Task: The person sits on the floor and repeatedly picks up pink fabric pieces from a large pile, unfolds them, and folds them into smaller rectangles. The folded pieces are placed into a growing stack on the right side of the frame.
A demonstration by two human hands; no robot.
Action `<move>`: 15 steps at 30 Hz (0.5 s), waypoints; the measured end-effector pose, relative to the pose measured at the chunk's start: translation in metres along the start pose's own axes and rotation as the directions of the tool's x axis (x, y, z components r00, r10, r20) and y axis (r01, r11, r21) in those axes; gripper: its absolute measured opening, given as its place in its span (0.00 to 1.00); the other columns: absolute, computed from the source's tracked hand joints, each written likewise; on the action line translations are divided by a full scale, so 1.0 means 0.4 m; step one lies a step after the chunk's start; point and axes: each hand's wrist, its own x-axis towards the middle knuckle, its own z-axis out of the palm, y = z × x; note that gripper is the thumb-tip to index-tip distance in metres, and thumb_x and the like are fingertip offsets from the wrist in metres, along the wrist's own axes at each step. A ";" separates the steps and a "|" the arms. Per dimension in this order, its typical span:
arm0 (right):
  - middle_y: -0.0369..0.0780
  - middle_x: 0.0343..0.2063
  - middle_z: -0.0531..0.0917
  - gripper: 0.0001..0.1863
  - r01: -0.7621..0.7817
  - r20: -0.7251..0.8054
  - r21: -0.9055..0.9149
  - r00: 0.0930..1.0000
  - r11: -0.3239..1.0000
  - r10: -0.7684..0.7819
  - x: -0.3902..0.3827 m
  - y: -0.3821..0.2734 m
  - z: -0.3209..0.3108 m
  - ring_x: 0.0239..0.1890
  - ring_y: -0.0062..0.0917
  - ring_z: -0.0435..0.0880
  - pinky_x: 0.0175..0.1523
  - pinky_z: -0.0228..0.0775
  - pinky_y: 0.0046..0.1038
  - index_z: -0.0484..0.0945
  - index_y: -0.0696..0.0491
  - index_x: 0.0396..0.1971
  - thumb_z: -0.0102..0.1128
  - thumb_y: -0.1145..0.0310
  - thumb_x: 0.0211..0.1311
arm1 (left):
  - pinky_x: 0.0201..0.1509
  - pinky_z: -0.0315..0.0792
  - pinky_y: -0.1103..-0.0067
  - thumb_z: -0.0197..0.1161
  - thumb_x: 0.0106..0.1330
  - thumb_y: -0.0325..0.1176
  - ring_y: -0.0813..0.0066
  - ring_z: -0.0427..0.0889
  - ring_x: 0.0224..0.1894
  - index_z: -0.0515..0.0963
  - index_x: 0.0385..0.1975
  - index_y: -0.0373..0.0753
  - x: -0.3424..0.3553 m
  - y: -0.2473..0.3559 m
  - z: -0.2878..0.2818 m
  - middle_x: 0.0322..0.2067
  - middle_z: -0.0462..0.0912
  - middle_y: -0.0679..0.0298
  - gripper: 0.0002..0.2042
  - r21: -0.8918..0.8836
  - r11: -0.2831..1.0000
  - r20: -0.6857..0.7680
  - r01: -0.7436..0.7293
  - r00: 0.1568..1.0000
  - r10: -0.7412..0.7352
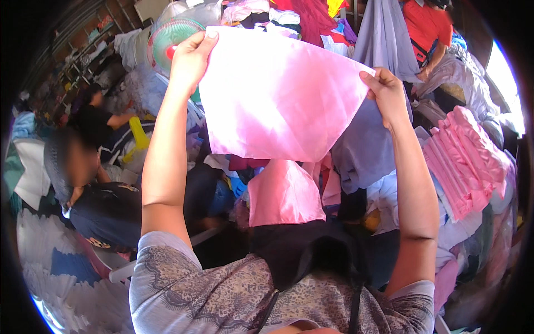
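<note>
A pink cloth is stretched out in front of me at arm's length, bright where light falls on it. My left hand pinches its upper left corner, thumb against fingers. At its upper right corner my right hand grips the edge the same way. The lower edge hangs free. Below it, another pink cloth lies over my lap, next to dark fabric. To the right, a stack of folded pink cloths rests on a heap of pale fabric.
A green fan stands behind my left hand. Grey fabric hangs behind my right hand. A person in red handles cloth at the far right. Other people in dark clothes sit at left. White cloth stacks fill the lower left.
</note>
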 end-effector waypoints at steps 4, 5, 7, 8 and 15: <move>0.28 0.15 0.65 0.21 0.028 0.002 0.040 1.000 0.999 -0.029 0.020 -0.025 0.002 0.20 0.13 0.62 0.25 0.54 0.22 0.65 0.50 0.17 0.68 0.66 0.62 | 0.44 0.72 0.85 0.61 0.72 0.38 0.85 0.79 0.37 0.82 0.45 0.32 0.013 0.068 -0.033 0.36 0.85 0.69 0.14 -0.092 0.996 0.033 -0.018 0.999 0.021; 0.28 0.15 0.65 0.21 0.048 -0.006 0.032 0.999 0.998 -0.048 0.027 -0.035 0.003 0.19 0.13 0.61 0.25 0.53 0.22 0.64 0.49 0.17 0.68 0.66 0.62 | 0.35 0.70 0.88 0.62 0.72 0.37 0.89 0.77 0.31 0.83 0.44 0.34 0.014 0.087 -0.037 0.33 0.84 0.71 0.12 -0.089 0.994 -0.012 -0.067 0.998 0.066; 0.27 0.15 0.63 0.21 0.089 -0.023 -0.033 0.996 0.996 -0.089 0.039 -0.056 0.004 0.19 0.13 0.60 0.24 0.52 0.22 0.64 0.49 0.17 0.68 0.65 0.62 | 0.27 0.64 0.90 0.62 0.71 0.37 0.92 0.72 0.24 0.83 0.43 0.35 0.019 0.137 -0.055 0.28 0.82 0.74 0.11 -0.059 0.993 -0.025 -0.104 0.994 0.103; 0.27 0.15 0.63 0.21 0.089 -0.013 0.021 0.996 0.996 -0.089 0.043 -0.065 0.007 0.19 0.13 0.60 0.24 0.52 0.22 0.64 0.49 0.17 0.68 0.65 0.62 | 0.23 0.61 0.90 0.62 0.71 0.37 0.93 0.69 0.21 0.83 0.42 0.36 0.019 0.161 -0.060 0.26 0.81 0.75 0.11 -0.053 0.991 -0.040 -0.124 0.992 0.122; 0.26 0.15 0.64 0.21 0.109 -0.011 0.094 0.994 0.990 -0.108 0.056 -0.107 0.007 0.18 0.11 0.59 0.23 0.51 0.21 0.64 0.48 0.17 0.68 0.63 0.62 | 0.16 0.53 0.88 0.63 0.71 0.38 0.94 0.62 0.14 0.84 0.38 0.38 -0.015 0.294 -0.068 0.18 0.76 0.77 0.10 0.152 0.973 -0.089 -0.176 0.978 0.191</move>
